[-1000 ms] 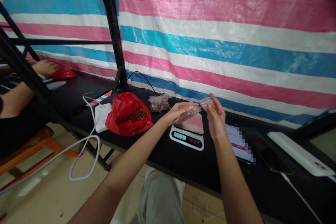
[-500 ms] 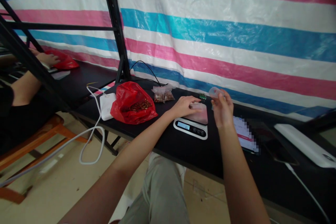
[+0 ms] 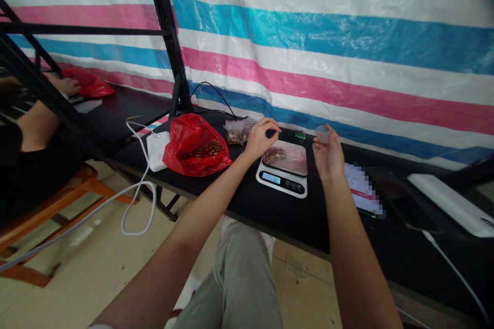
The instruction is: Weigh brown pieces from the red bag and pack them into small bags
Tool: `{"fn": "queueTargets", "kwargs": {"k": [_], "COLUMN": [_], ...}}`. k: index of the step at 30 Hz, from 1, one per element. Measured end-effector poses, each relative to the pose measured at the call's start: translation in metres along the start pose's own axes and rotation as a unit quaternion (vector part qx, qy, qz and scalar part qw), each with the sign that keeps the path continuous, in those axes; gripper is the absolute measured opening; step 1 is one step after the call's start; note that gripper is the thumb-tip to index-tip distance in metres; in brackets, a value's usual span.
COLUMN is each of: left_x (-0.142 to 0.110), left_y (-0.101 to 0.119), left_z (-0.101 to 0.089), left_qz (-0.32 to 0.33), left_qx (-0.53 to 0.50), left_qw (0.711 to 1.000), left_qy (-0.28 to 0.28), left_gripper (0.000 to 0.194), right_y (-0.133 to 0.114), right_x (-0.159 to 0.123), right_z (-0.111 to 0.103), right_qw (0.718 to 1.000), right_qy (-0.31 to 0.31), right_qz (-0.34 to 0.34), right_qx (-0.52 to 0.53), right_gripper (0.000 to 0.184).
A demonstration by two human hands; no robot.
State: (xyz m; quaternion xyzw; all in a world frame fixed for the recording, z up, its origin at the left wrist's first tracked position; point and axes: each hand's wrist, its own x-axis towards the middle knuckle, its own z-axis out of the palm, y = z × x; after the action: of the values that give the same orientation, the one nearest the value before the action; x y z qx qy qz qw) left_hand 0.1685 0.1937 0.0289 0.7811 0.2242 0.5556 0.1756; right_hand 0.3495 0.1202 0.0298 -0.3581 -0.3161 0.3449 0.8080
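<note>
My left hand (image 3: 262, 139) is over the back left corner of a white kitchen scale (image 3: 283, 185). Its thumb and index finger curl into a ring, tips together; whether anything small is between them I cannot make out. A blurred brownish patch, perhaps a reflection, shows on the scale's shiny plate (image 3: 295, 158), and its display is lit. To the right of the scale, my right hand (image 3: 330, 157) is raised, fingers closed around a small clear plastic cup (image 3: 322, 134). Left of the scale, a red plastic bag (image 3: 189, 133) lies open with many small brown nuts or beans (image 3: 208, 149) inside.
Small zip bags (image 3: 236, 131) with brown contents lie behind my left hand, and green batteries (image 3: 300, 135) behind the scale. A white box (image 3: 157, 151) with a cable, a tablet (image 3: 363, 190), a phone (image 3: 415, 211) and a white device (image 3: 450, 203) are also there. Another person's arm (image 3: 40, 123) is at far left.
My left hand has lifted off the scale plate and moved back and left, its fingers drawing together. The right hand still holds the cup, now turned more upright. The view has shifted slightly.
</note>
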Motion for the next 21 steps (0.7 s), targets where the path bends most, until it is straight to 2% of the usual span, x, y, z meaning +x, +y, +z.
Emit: {"fn": "queueTargets", "kwargs": {"k": [9, 16, 21], "left_x": [-0.0019, -0.0023, -0.0021], "left_y": [-0.005, -0.0041, -0.0013], "left_z": [0.0045, 0.0039, 0.0033], "left_qz": [0.017, 0.019, 0.01], "left_qx": [0.0, 0.005, 0.016], "left_qw": [1.0, 1.0, 0.999], "left_qy": [-0.015, -0.015, -0.028], "left_gripper": [0.01, 0.012, 0.013], "right_y": [0.0032, -0.0003, -0.0041], "right_x": [0.0054, 0.0009, 0.0006], "right_z": [-0.0047, -0.0002, -0.0048], "right_qw": [0.999, 0.997, 0.998], "right_qy": [0.029, 0.014, 0.01], "right_qz": [0.013, 0.056, 0.051], "right_qx": [0.014, 0.054, 0.039], "right_gripper": [0.022, 0.023, 0.028]}}
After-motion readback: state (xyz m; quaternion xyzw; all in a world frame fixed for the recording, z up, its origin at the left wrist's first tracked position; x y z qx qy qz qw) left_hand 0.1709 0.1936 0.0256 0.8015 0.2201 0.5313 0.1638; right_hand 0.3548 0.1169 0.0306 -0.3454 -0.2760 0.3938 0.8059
